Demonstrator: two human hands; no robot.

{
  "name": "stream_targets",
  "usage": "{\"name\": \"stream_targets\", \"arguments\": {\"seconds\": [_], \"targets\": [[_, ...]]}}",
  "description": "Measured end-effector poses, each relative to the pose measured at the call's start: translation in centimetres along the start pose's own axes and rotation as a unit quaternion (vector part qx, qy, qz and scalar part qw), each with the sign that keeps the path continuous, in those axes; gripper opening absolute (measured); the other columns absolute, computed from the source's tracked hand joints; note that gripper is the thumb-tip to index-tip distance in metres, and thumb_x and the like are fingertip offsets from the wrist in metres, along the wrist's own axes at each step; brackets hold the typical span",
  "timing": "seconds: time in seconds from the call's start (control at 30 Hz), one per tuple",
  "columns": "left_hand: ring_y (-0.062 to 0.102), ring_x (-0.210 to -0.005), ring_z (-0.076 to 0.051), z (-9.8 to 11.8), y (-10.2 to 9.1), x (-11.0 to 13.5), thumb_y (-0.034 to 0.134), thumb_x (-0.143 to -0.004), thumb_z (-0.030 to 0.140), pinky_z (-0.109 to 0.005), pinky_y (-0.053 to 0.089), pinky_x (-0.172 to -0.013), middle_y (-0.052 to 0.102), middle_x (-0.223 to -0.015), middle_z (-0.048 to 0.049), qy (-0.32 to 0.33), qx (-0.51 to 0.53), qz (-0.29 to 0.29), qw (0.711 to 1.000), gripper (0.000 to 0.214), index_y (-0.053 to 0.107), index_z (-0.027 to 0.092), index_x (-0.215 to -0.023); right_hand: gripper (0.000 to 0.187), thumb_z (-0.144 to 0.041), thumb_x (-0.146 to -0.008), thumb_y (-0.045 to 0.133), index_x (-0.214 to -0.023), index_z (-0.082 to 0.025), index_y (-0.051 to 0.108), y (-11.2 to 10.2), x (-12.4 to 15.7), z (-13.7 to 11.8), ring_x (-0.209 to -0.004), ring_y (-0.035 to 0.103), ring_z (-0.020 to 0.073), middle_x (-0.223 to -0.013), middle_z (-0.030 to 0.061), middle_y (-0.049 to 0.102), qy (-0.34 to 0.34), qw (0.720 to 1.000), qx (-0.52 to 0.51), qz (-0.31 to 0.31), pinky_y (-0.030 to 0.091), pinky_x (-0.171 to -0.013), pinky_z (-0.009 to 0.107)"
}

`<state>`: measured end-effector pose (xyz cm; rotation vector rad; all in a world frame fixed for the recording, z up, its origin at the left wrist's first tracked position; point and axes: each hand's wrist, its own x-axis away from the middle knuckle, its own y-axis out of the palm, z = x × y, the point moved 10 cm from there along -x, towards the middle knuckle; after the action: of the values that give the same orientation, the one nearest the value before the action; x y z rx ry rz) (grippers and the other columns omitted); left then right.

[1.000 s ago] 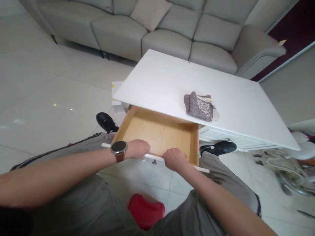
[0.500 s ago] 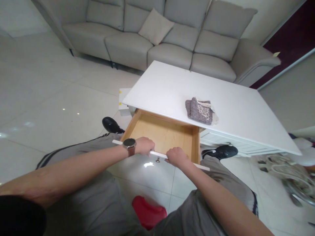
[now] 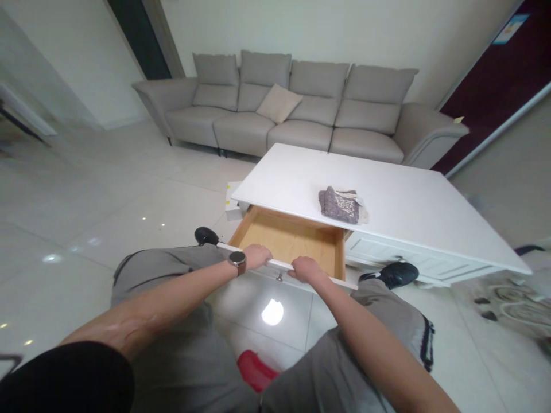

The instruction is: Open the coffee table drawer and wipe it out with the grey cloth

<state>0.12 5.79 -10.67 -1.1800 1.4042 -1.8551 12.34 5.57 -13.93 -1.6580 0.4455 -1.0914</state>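
Note:
A white coffee table (image 3: 400,195) has its wooden drawer (image 3: 293,241) pulled out toward me, and nothing lies inside it. Both hands grip the drawer's white front edge (image 3: 279,265). My left hand (image 3: 257,256), with a brown-strapped watch on the wrist, holds it left of the small knob. My right hand (image 3: 305,269) holds it just to the right. A folded grey patterned cloth (image 3: 340,205) lies on the tabletop above the drawer.
A grey sectional sofa (image 3: 297,115) with a cushion stands behind the table. My knees in grey trousers flank the drawer, with black shoes (image 3: 398,273) on the glossy tiled floor. A red object (image 3: 255,371) sits between my legs. A patterned rug (image 3: 512,298) lies at right.
The camera has tilted up and pulled back, so the sofa and walls now show. Both hands stay closed on the drawer front, and the drawer remains open.

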Motion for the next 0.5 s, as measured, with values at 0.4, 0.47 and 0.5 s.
{"name": "stream_targets", "arguments": {"seconds": [0.4,0.47,0.5], "targets": [[0.072,-0.101,-0.028,1.4,0.4,1.4,0.063,-0.09,0.015,-0.037,0.054,-0.088,0.077,-0.1,-0.0182,-0.004,-0.002,0.014,1.0,0.017,0.079,0.015,-0.096,0.038,-0.043,-0.098,0.052,-0.117,-0.019,0.074,0.7,1.3,-1.0,-0.111,0.07,0.0242,-0.119,0.012,0.076,-0.014,0.998,-0.051,0.033,0.048,-0.091,0.031],[0.072,-0.102,-0.029,1.6,0.4,1.4,0.058,-0.092,0.012,-0.039,0.054,-0.087,0.076,-0.1,-0.0203,-0.01,0.011,0.024,1.0,0.021,0.078,0.012,-0.098,0.035,-0.041,-0.096,0.054,-0.114,-0.019,0.074,0.7,1.4,-0.8,-0.109,0.07,0.0247,-0.117,0.012,0.076,0.015,0.999,-0.034,0.032,0.048,-0.09,0.031],[0.072,-0.101,-0.03,1.7,0.3,1.3,0.057,-0.092,0.011,-0.039,0.055,-0.087,0.076,-0.099,-0.0213,-0.014,0.019,0.029,0.999,0.022,0.078,0.011,-0.099,0.035,-0.041,-0.096,0.054,-0.113,-0.019,0.075,0.8,1.4,-0.7,-0.109,0.071,0.025,-0.115,0.0119,0.076,0.028,0.999,-0.024,0.03,0.048,-0.089,0.031]]}}
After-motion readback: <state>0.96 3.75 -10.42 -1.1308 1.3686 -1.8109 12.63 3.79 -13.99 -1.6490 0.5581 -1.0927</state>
